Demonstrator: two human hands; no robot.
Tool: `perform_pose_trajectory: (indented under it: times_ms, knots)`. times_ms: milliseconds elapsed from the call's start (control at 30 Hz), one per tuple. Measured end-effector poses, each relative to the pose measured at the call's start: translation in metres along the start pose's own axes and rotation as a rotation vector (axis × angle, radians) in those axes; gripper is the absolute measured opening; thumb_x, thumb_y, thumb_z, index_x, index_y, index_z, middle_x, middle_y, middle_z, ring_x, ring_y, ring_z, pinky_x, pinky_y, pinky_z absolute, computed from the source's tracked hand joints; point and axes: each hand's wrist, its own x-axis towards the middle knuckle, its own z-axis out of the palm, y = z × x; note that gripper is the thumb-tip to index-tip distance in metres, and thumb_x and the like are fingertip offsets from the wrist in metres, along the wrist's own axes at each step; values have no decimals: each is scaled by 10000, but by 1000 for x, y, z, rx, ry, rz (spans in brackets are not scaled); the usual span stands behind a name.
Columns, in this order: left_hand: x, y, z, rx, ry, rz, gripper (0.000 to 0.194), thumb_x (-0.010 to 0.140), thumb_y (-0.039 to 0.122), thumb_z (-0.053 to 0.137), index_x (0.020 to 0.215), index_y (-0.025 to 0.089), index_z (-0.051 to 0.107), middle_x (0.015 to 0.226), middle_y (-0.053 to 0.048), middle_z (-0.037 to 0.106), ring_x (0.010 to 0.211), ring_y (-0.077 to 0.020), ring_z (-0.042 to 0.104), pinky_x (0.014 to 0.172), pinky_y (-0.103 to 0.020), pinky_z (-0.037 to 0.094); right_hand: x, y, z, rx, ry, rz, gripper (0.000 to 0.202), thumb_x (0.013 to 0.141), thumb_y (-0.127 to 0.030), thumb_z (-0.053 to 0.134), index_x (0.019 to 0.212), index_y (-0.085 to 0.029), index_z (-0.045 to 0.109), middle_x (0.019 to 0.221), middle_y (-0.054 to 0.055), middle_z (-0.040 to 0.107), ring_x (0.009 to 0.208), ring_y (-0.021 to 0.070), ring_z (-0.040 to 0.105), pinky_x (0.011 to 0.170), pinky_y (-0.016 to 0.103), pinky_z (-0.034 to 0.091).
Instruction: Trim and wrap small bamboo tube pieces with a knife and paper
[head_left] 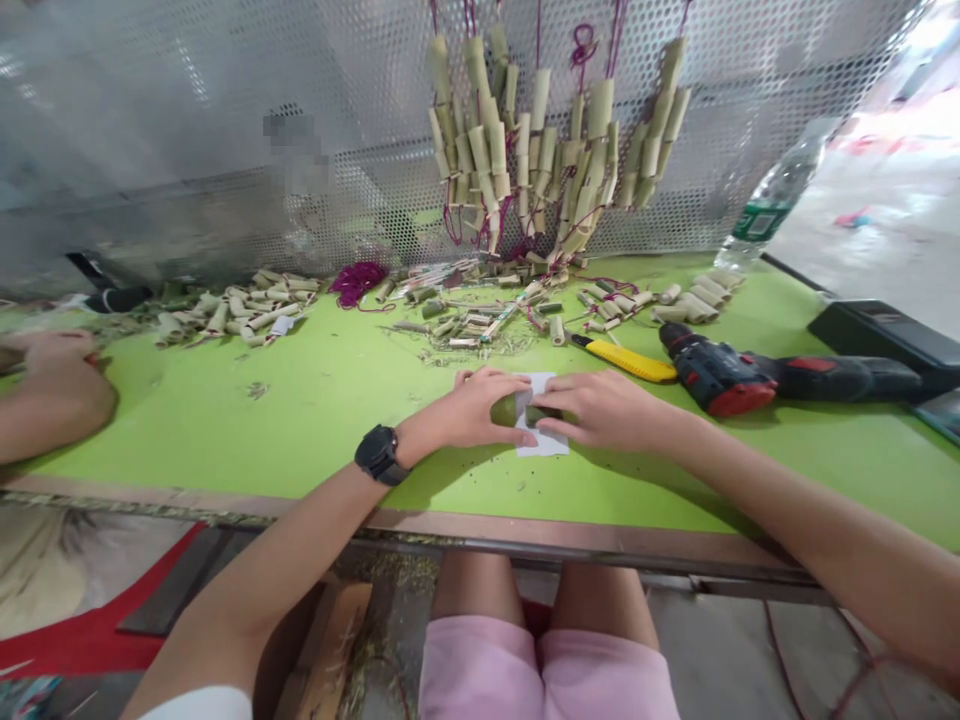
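Note:
A small white paper (553,446) lies on the green table (322,430) in front of me. On it is a short green bamboo piece (538,414). My left hand (484,408), with a black watch on the wrist, is at the paper's left side, its thumb and fingers apart around a darker greenish patch I cannot make out. From the right, my right hand (592,408) reaches over the paper, fingers closed on the bamboo piece; its fingers hide part of it.
A yellow cutter (634,361) and a drill (720,375) lie to the right, near a water bottle (765,215). Bamboo pieces (255,305) and purple string (358,284) are at the back. Another person's arm (60,400) rests at far left.

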Motion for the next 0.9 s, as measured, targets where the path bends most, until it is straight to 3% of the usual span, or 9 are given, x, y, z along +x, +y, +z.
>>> perform_pose_trajectory:
  times_ms: [233, 433, 633, 900]
  knots:
    - [0, 4, -1, 5, -3, -16, 767, 946, 726, 760, 1557, 280, 634, 1699, -105, 571, 1563, -411, 442, 1259, -576, 310, -1, 17, -6, -96, -52, 176, 339, 1105, -393, 566, 1223, -223, 835, 1177, 109, 832, 958, 256, 729, 655, 325, 314]
    - [0, 2, -1, -5, 1, -2, 774, 925, 747, 771, 1532, 284, 643, 1669, -104, 598, 1547, -404, 453, 1251, -564, 314, 0, 4, -1, -18, 8, 43, 318, 1096, -392, 588, 1201, -231, 842, 1135, 104, 836, 918, 234, 725, 680, 335, 332]
    - [0, 3, -1, -5, -6, -20, 776, 945, 746, 744, 1560, 287, 630, 1707, -102, 558, 1573, -409, 427, 1262, -555, 309, -2, 16, -6, -69, -26, 147, 337, 1095, -401, 567, 1180, -231, 845, 1134, 102, 837, 932, 251, 722, 668, 331, 329]
    - [0, 2, -1, -7, 4, -5, 773, 936, 740, 758, 1547, 281, 642, 1667, -110, 600, 1544, -410, 454, 1255, -569, 323, -1, 5, -2, 0, 15, 32, 299, 1087, -395, 603, 1177, -247, 847, 1128, 95, 839, 917, 235, 726, 694, 332, 348]
